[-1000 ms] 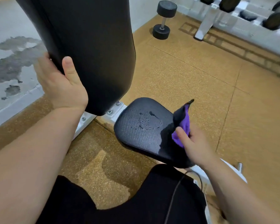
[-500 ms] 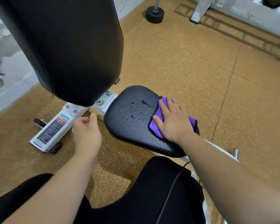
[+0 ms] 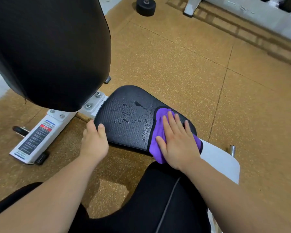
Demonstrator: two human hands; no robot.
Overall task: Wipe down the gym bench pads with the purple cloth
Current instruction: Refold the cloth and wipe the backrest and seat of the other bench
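The black seat pad [image 3: 128,128] lies low in the middle, with wet drops and streaks on its textured top. A purple cloth [image 3: 156,132] is spread over the pad's right end. My right hand [image 3: 176,142] presses flat on that cloth, fingers spread. My left hand [image 3: 95,140] grips the pad's near left edge, thumb on top. The large black back pad [image 3: 49,47] rises tilted at the upper left, above the seat.
The white bench frame [image 3: 35,138] with a warning label runs to the left on the tan rubber floor [image 3: 208,81]. A black dumbbell [image 3: 145,5] stands at the top. A white rack [image 3: 242,10] lines the far right. My black-clad legs fill the bottom.
My left hand left the back pad, dropped down and took hold of the seat pad's edge. My right hand laid the cloth flat on the seat's right end and presses it there.
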